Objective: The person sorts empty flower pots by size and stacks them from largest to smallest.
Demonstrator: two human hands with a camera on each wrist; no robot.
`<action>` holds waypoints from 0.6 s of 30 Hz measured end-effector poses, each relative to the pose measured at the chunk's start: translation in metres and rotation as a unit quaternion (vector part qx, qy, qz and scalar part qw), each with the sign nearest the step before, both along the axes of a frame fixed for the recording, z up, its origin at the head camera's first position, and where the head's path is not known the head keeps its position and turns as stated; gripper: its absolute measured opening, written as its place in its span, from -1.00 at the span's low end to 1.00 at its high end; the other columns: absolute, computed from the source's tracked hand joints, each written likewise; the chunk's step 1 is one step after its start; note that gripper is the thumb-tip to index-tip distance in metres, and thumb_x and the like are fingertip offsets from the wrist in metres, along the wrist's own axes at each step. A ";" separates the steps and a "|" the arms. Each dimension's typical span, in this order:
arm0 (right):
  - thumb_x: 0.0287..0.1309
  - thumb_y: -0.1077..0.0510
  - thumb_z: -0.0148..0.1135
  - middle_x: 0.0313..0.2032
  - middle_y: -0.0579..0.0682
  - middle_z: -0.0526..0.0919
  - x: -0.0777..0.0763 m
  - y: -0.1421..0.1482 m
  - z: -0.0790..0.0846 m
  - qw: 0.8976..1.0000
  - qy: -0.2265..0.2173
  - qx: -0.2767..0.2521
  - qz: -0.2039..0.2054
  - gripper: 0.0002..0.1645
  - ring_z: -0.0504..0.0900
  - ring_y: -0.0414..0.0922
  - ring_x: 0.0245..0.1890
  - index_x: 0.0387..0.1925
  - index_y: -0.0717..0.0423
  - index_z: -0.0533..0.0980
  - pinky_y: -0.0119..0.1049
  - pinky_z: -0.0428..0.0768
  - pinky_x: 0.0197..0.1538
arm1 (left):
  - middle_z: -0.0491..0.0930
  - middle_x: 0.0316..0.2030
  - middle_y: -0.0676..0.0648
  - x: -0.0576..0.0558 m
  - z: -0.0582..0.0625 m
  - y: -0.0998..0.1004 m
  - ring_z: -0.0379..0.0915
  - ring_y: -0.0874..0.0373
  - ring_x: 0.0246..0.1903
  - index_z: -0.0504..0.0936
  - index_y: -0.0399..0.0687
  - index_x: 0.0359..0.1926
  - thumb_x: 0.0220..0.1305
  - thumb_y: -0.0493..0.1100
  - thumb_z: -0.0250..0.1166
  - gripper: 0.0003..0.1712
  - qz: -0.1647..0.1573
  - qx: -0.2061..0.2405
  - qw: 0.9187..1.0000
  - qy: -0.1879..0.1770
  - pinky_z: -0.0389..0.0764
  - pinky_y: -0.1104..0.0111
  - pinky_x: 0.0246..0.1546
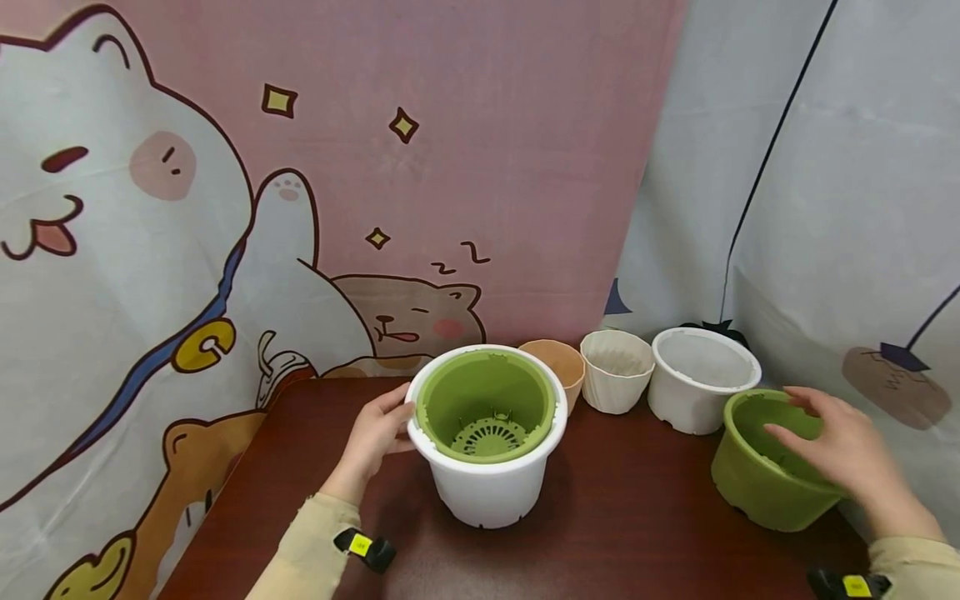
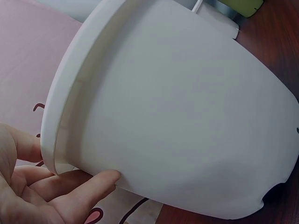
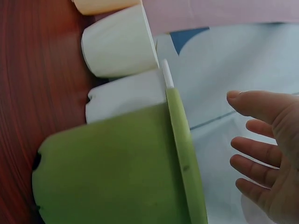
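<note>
A large white flowerpot (image 1: pixel 487 492) stands mid-table with a green pot (image 1: pixel 480 387) nested inside it, slots showing in the green bottom. My left hand (image 1: pixel 378 429) holds the white pot's left rim; in the left wrist view its fingers (image 2: pixel 88 193) lie under and around the rim of the white wall (image 2: pixel 187 107). At the right, another green pot (image 1: pixel 772 492) stands on the table. Over its right side hovers my right hand (image 1: pixel 843 442), fingers spread and holding nothing. The right wrist view shows that hand (image 3: pixel 266 149) apart from the green rim (image 3: pixel 187 158).
Behind stand an orange pot (image 1: pixel 558 362), a small cream ribbed pot (image 1: pixel 615 375) and a white pot (image 1: pixel 701 379), in a row along the back cloth. A printed cloth (image 1: pixel 487 167) hangs behind the dark red-brown table (image 1: pixel 637 533); a grey cloth (image 1: pixel 825 208) covers the right side.
</note>
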State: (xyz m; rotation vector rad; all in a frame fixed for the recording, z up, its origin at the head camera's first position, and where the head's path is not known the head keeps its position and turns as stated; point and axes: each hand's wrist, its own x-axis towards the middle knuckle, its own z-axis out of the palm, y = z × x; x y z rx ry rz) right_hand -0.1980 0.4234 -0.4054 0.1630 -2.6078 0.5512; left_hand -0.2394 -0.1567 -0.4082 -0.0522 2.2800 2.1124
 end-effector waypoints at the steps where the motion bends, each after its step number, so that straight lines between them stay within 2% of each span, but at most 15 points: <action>1: 0.07 0.07 0.46 -0.03 0.50 0.50 0.000 0.003 0.000 1.000 0.000 0.001 -0.006 -0.31 0.46 0.42 -0.12 0.08 0.44 0.42 0.29 0.36 -0.11 | 0.46 0.21 -0.36 0.000 0.000 0.000 0.66 0.01 -0.22 0.36 -0.20 0.41 0.46 -0.25 0.11 -0.46 0.000 0.000 1.000 0.000 0.73 0.11 -0.33; 11: 0.17 -0.09 0.37 0.03 0.61 0.36 0.001 0.035 -0.004 0.996 -0.052 0.028 -0.066 -0.16 0.32 0.52 -0.03 0.16 0.51 0.31 0.41 0.29 -0.01 | 0.48 0.20 -0.34 0.001 0.002 0.001 0.66 0.01 -0.22 0.37 -0.17 0.41 0.46 -0.23 0.12 -0.47 0.001 -0.004 1.000 -0.001 0.73 0.10 -0.33; 18: 0.16 -0.08 0.36 -0.04 0.63 0.37 0.002 0.049 -0.004 0.994 -0.064 0.040 -0.081 -0.14 0.36 0.51 -0.09 0.14 0.56 0.28 0.39 0.34 -0.06 | 0.48 0.20 -0.35 0.000 0.001 0.001 0.66 0.01 -0.22 0.38 -0.18 0.40 0.46 -0.25 0.11 -0.48 0.002 -0.002 1.000 0.000 0.73 0.10 -0.34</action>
